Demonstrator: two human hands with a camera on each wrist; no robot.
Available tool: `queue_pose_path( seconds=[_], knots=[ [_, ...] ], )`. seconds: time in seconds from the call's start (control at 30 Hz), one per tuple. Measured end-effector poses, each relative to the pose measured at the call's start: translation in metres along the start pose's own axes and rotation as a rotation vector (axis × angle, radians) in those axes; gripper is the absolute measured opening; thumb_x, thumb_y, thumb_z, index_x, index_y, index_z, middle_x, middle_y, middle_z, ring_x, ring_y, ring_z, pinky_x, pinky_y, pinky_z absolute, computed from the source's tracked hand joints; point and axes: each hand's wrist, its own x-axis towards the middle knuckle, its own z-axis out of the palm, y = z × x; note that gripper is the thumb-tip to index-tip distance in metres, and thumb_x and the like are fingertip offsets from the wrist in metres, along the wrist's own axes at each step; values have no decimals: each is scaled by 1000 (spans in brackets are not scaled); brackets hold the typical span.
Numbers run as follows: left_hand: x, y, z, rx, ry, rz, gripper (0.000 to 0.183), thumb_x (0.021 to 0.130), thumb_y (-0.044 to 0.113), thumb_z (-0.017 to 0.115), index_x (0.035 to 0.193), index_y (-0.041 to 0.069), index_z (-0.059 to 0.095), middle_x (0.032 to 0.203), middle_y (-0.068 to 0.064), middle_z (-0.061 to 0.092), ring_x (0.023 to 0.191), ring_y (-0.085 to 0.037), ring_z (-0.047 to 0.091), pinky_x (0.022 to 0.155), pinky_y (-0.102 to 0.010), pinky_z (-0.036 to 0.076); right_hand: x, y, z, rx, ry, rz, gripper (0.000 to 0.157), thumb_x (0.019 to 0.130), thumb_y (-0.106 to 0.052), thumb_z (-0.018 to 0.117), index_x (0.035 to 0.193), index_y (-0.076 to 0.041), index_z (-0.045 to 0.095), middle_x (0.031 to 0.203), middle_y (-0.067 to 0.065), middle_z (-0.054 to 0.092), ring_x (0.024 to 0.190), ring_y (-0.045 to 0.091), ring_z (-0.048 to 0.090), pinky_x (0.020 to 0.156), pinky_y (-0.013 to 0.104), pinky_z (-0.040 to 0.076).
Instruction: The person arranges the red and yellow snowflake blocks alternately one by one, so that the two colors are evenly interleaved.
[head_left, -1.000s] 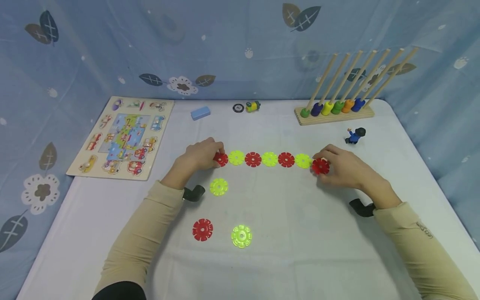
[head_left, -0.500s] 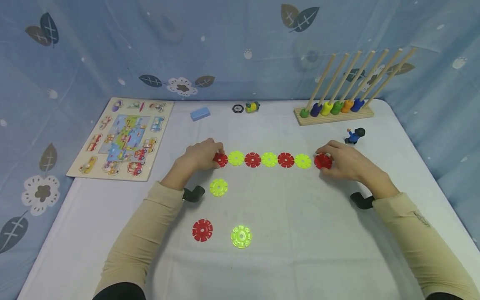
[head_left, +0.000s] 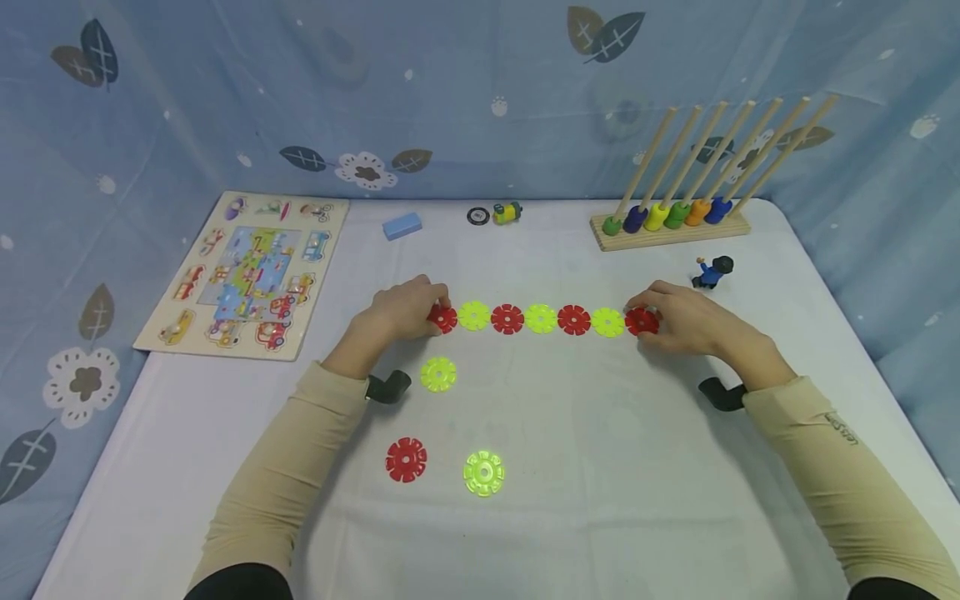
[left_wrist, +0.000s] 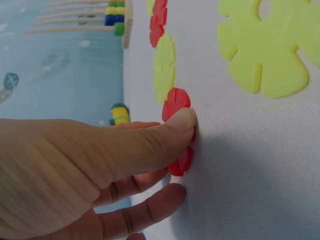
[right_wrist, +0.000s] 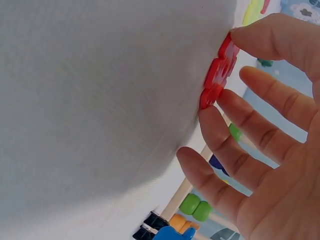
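A row of alternating red and yellow-green notched plastic snowflake discs runs across the white table. At its left end, my left hand (head_left: 405,308) pinches a red snowflake disc (left_wrist: 176,102), its thumb on the disc and other fingers behind. My right hand (head_left: 686,319) holds the red snowflake disc (right_wrist: 217,72) at the right end by its edges, between thumb and fingers. That disc lies close beside a yellow-green disc (head_left: 607,322). Below the row lie a yellow-green disc (head_left: 438,375), a red disc (head_left: 406,460) and another yellow-green disc (head_left: 483,473).
A wooden picture puzzle board (head_left: 172,333) lies at the left. Along the back are a blue block (head_left: 402,226), a black ring (head_left: 477,217), a small yellow-green toy (head_left: 507,213) and a pegged bead rack (head_left: 675,239). A toy figure (head_left: 712,272) sits beyond my right hand.
My right hand has moved its red disc slightly away from the table's front, first right, then back left beside the yellow-green disc. The left hand has stayed in place.
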Motion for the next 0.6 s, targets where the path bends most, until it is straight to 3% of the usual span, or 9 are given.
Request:
queue_pose_path(
  seconds=[0.43,0.6],
  knots=[
    [1,0,1,-12,2,-1,39,85,19,73,121,16,59,110,-5,54,100,-23,53,86,-46,46,-4,-6,-3,-80,27,-6,41,80,-24,74,118,-13,65,118,11,61,85,19,58,73,39,53],
    [1,0,1,-5,-4,-2,40,85,19,73,122,16,58,111,-5,54,101,-23,53,87,-46,46,-4,-21,-6,-96,38,-35,41,81,-25,74,119,-13,65,121,11,60,97,26,61,78,43,55]
  ],
)
